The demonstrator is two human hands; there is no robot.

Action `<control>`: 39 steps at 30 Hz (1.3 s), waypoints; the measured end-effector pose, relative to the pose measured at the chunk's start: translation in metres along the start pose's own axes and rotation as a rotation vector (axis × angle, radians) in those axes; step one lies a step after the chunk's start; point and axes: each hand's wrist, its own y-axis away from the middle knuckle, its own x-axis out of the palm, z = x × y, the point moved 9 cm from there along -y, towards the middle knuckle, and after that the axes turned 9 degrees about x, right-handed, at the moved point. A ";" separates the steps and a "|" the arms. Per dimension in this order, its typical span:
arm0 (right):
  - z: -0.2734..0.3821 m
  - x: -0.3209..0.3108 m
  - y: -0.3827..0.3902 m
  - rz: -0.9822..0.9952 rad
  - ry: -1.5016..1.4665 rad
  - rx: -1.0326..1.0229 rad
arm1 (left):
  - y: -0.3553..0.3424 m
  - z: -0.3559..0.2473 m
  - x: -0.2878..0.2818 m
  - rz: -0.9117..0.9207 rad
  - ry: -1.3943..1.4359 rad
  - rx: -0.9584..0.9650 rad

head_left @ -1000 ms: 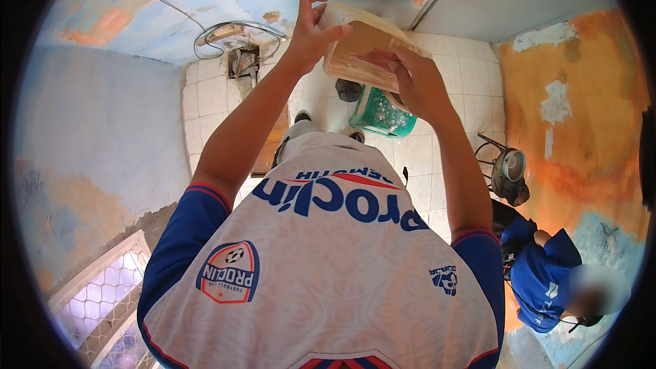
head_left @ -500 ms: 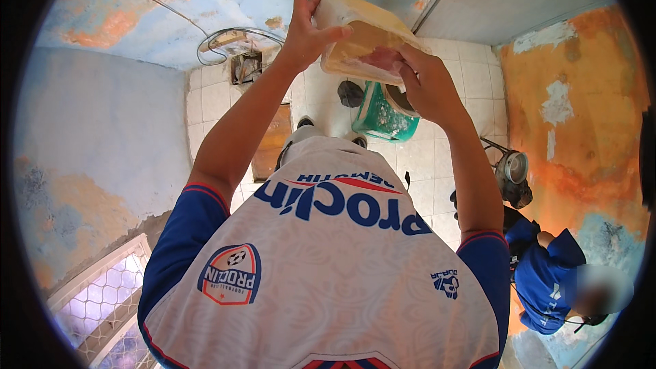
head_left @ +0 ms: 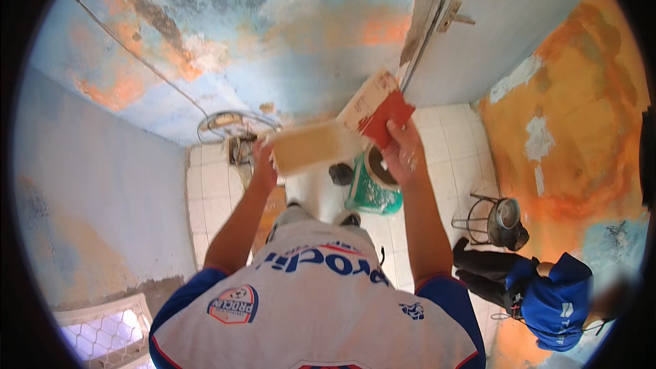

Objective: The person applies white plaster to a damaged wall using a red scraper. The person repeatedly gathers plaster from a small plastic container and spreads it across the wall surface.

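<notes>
My left hand grips the left end of a rectangular, tan, translucent plastic tub, blurred at its right side. In my right hand is a flat red spreader-like piece, its upper left part covered in off-white material. It is tilted, close to the tub's right end; whether the two touch, I cannot tell. White smears show on my right hand. Beneath both hands stands a green bucket with white splashes and a dark round opening.
A black bag-like object lies beside the bucket on the tiled floor. To the right, a stool holds a round metal tin. A person in blue is at the lower right. Ahead are a patchy wall and a door.
Both hands were on the raised tub, with red showing through it. The right hand now holds the red piece apart on the right; hands and tub are lower in view, and more wall shows.
</notes>
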 end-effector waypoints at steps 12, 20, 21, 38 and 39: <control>-0.102 0.061 -0.121 -0.161 0.172 0.002 | 0.056 -0.027 -0.159 -0.461 -0.004 -0.176; -0.112 0.174 -0.239 0.007 0.372 -0.322 | 0.042 -0.055 -0.298 -0.483 0.057 -0.085; -0.109 0.186 -0.251 0.001 0.384 -0.383 | 0.040 -0.062 -0.311 -0.468 0.048 -0.094; 0.200 0.463 -0.356 -0.402 1.536 -1.344 | -0.078 -0.102 -0.382 -0.503 0.069 -0.073; 0.217 0.473 -0.357 -0.455 1.545 -1.415 | -0.089 -0.110 -0.381 -0.492 0.057 -0.061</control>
